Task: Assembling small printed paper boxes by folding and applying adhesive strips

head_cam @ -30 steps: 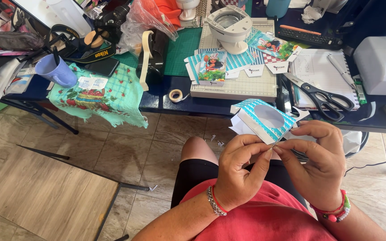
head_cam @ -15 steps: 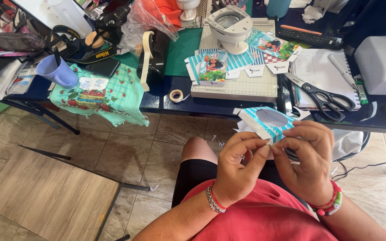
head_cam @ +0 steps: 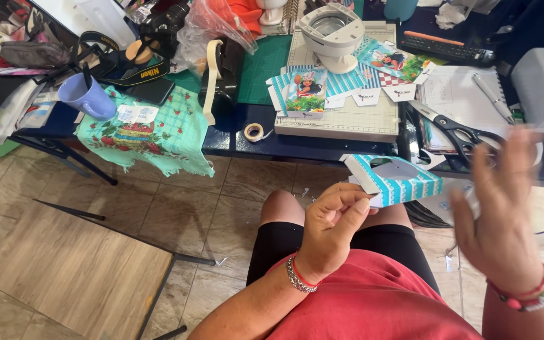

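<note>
Head view: striped paper box (head_cam: 398, 179) in left hand (head_cam: 332, 223)

Tiled floor (head_cam: 158, 214) to my left lies open; far ahead, the table edge (head_cam: 297, 148), scissors (head_cam: 458, 129) and cutting mat (head_cam: 347, 119) crowd my reach.

This was a craft corner in a home. The tabletop (head_cam: 297, 148) was crowded with a green cutting mat (head_cam: 260, 69), scissors (head_cam: 458, 129), a roll of tape (head_cam: 254, 131), printed paper cards (head_cam: 303, 91) and a blue cup (head_cam: 88, 98). The floor (head_cam: 158, 214) had tan tiles with paper scraps on it.
</note>
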